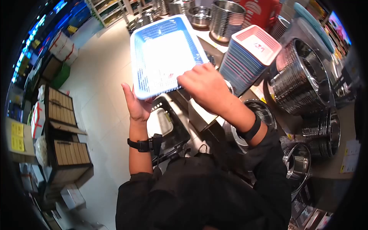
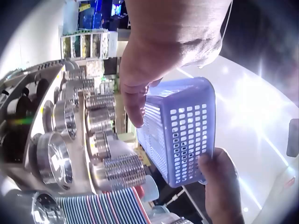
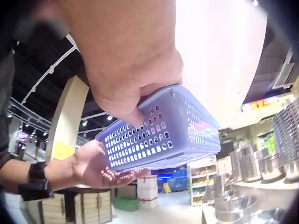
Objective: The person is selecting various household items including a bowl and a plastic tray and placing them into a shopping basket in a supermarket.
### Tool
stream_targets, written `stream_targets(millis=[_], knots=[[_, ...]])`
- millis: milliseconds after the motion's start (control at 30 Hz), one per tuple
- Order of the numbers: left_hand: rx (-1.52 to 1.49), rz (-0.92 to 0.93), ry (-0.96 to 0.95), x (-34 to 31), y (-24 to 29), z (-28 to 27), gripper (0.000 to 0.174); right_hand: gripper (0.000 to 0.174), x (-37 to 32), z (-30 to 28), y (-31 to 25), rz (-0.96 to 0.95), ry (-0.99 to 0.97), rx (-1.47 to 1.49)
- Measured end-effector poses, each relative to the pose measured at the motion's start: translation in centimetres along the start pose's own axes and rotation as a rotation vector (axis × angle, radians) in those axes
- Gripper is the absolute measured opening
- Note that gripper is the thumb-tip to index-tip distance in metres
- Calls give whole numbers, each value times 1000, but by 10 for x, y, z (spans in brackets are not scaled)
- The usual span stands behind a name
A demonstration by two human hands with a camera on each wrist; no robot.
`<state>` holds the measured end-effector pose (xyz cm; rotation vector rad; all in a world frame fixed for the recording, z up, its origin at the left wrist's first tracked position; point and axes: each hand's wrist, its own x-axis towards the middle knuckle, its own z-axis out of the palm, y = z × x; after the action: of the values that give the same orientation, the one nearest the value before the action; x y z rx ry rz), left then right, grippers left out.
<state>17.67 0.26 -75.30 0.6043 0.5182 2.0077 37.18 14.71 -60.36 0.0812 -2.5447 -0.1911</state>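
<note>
With the right hand (image 1: 205, 86), gripping the near rim of the blue basket (image 1: 163, 53), fingers curling over the edge and clamping onto the perforated wall. Propping it from below with the left hand (image 1: 136, 105) at the near left corner: palm flat, fingers straight, not wrapping round anything. Looking like touching the underside, going by the right wrist view.

Holding the basket up in the air, well above the floor (image 1: 103, 115), and tilting it so the open side faces up toward the head camera. Spotting nothing inside but white glare.

Now the bit that matters: pointing the long axis away from the body and slightly left, so placing the basket just beyond both hands, with the far short end hanging free. Taking pretty much all the real hold with the right hand, which is the nearer one on the rim. Only backing it up from beneath with the left.

Floating it just left of the stack of baskets (image 1: 245, 61) with a pink one on top, not touching. Also seeing steel bowls (image 1: 303, 80) crowding the table (image 1: 333, 172) further right, well apart from either hand.
</note>
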Motion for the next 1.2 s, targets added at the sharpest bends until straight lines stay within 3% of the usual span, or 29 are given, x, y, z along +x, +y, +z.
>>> stream_targets(millis=[33, 133, 200, 233, 300, 333, 367, 433, 567, 667, 900, 1000, 1100, 1167, 1200], knots=[[82, 78, 249, -15, 11, 44, 86, 7, -2, 15, -16, -53, -50, 45], [80, -66, 289, -74, 17, -29, 57, 11, -11, 59, -58, -151, -118, 159], [99, -101, 390, -113, 10, -65, 58, 24, -16, 77, -81, -114, -239, 334], [135, -111, 436, -132, 6, -76, 59, 48, -21, 80, -90, 12, -400, 456], [190, -148, 539, -168, -2, -95, 62, 71, -42, 124, -103, 337, -269, 708], [190, -163, 556, -185, -8, -107, 62, 79, -57, 149, -111, 553, -304, 662], [181, -163, 576, -200, -14, -116, 62, 75, -66, 167, -126, 878, -348, 851], [142, -238, 648, -227, -24, -127, 61, 62, -118, 231, -135, 1075, -660, 1144], [303, -300, 670, -251, -35, -139, 64, 43, -123, 244, -150, 1108, -863, 1006], [424, -583, 737, -260, -32, -138, 72, 38, -152, 289, -125, 1044, -910, 816], [487, -669, 976, -320, -45, -149, 73, 28, -131, 348, -81, 826, -1264, 312], [472, -677, 1061, -333, -43, -139, 71, 26, -133, 366, -84, 625, -1162, 330], [447, -658, 1143, -341, -46, -133, 69, 28, -133, 388, -96, 502, -1180, 281], [430, -654, 1184, -345, -46, -130, 69, 30, -132, 401, -103, 545, -1242, 295], [418, -646, 1207, -347, -46, -130, 68, 32, -137, 410, -106, 676, -1290, 313]])
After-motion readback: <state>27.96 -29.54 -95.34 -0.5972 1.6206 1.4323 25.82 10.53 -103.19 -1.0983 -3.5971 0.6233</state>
